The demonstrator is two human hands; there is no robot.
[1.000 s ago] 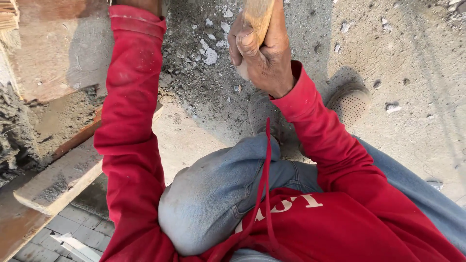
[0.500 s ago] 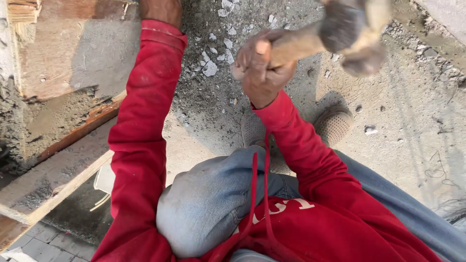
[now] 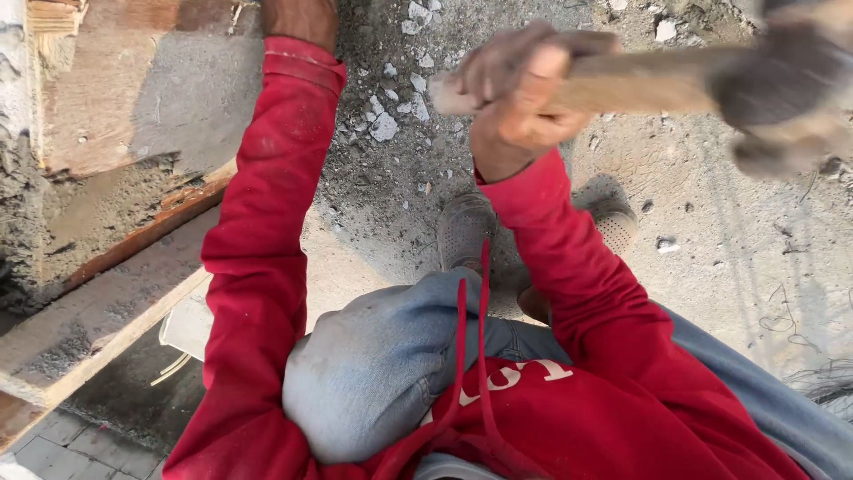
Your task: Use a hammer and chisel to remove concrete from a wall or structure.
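We see a building site, rough grey concrete ground point(image 3: 711, 267), pale broken rubble chips point(image 3: 384, 127), mortar-caked wooden formwork planks point(image 3: 98, 311), grey paving bricks point(image 3: 62, 440).

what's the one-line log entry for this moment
right hand: grip on hammer handle, raised, blurred | left hand: mostly out of frame | ground: concrete rubble

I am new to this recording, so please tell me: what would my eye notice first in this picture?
First, the right hand at top centre, gripping the wooden handle of a blurred hammer at top right. Next, the red sleeves and the bent knee in dusty jeans at the bottom. The left hand reaches out of frame above the wooden planks.
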